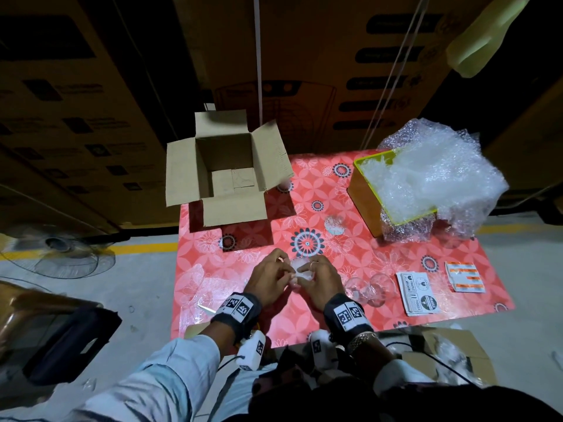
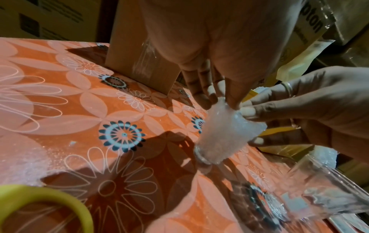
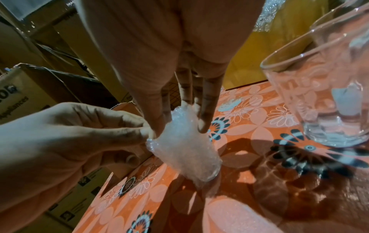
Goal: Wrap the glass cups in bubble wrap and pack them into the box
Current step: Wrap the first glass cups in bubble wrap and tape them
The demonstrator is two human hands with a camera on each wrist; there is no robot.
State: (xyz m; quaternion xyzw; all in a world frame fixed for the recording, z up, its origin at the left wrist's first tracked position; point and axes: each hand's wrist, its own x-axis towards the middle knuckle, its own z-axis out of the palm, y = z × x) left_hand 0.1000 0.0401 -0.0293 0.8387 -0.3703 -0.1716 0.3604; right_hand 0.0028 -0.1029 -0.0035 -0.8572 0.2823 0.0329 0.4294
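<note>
Left hand (image 1: 269,280) and right hand (image 1: 320,281) together, both pinching bubble-wrapped glass cup (image 2: 221,134) just above tabletop (image 1: 335,239), open box (image 1: 225,166) at far left corner, bare cups (image 1: 370,289) beside right hand

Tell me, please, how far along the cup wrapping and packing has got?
Done: little that shows; the cardboard box is open and looks empty. In hand: both the left hand and right hand pinch bubble wrap around one wrapped cup standing on the table. Left: two bare glass cups beside the right hand, then boxing everything.
</note>
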